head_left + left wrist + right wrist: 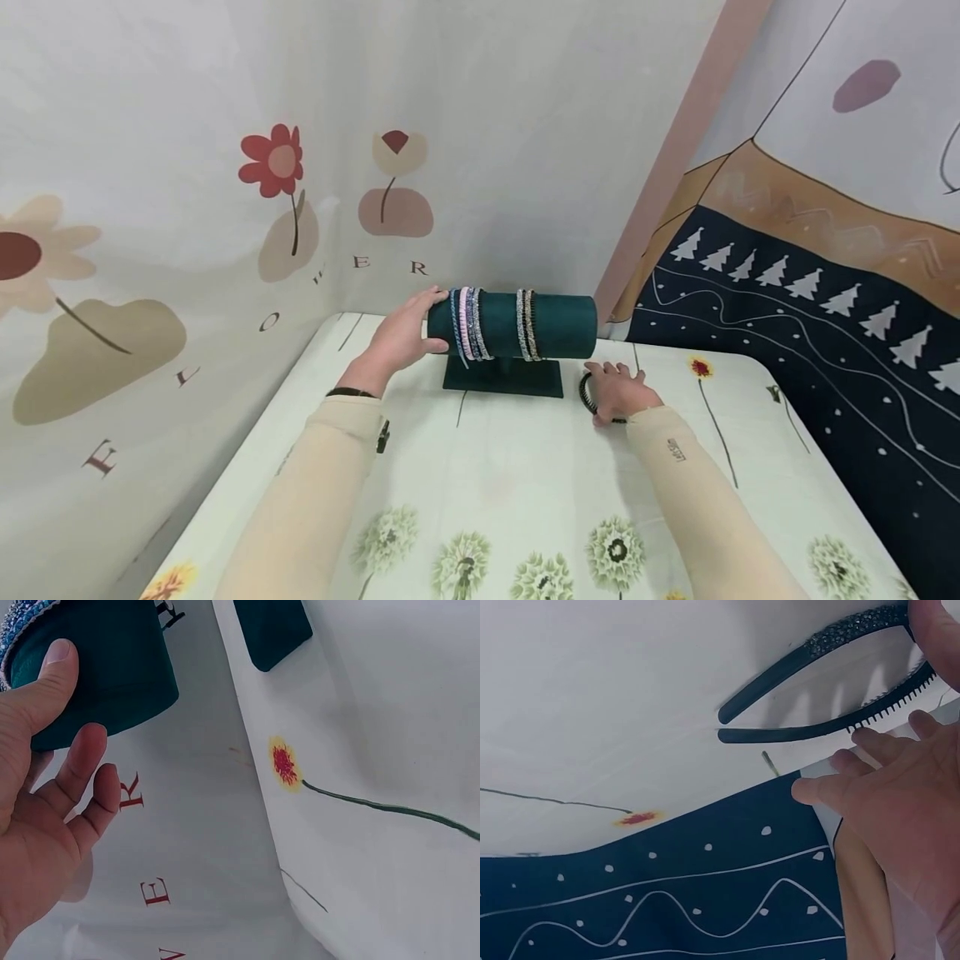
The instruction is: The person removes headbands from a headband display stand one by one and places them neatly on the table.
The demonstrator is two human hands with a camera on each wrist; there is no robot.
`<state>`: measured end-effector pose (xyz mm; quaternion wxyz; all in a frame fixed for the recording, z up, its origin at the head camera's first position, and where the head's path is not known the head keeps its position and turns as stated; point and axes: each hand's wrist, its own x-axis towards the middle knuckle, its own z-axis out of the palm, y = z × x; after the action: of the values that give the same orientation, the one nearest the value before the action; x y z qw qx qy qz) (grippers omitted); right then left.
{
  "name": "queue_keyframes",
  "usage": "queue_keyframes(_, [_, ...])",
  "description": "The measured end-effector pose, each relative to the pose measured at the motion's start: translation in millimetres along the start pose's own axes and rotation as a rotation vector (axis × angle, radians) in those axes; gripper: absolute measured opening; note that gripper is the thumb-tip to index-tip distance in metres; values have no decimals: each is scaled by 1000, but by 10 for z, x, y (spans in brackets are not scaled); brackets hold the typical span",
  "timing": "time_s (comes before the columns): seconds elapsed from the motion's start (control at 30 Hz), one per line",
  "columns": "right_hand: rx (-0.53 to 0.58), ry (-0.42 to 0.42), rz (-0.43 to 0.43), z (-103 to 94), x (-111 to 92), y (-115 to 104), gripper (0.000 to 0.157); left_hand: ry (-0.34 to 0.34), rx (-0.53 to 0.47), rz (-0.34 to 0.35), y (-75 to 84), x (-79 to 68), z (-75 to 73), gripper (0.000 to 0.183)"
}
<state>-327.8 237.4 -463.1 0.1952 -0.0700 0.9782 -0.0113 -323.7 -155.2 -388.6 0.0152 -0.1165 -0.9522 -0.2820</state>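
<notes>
A dark green padded headband stand (568, 325), a horizontal roll on a flat base, stands at the table's back. Several glittery headbands (465, 325) in blue, pink and silver loop round its left part, with silver and gold headbands (527, 325) near the middle. My left hand (401, 335) grips the roll's left end, thumb in front; in the left wrist view two fingers stick out below the stand (97, 682). My right hand (621, 393) is at a black toothed headband (780, 735) with a sparkling section, lying on the table, thumb and spread fingers on either side.
The table (510, 467) has a white cloth printed with flowers. A pale curtain (487, 125) with flowers and letters hangs close behind and to the left. Navy and tan fabric (750, 308) hangs along the right side. A small dark object (383, 437) shows by the left sleeve.
</notes>
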Motion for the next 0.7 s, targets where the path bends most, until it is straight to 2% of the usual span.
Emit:
queue_keyframes(0.13, [-18, -6, -2, 6, 7, -24, 104, -5, -4, -6, -4, -3, 1, 92])
queue_keyframes(0.43, [-69, -22, -27, -7, 3, -67, 86, -9, -15, 0, 11, -20, -36, 92])
queue_keyframes(0.7, [-71, -31, -17, 29, 18, -84, 85, -4, -3, 8, 2, -35, -26, 92])
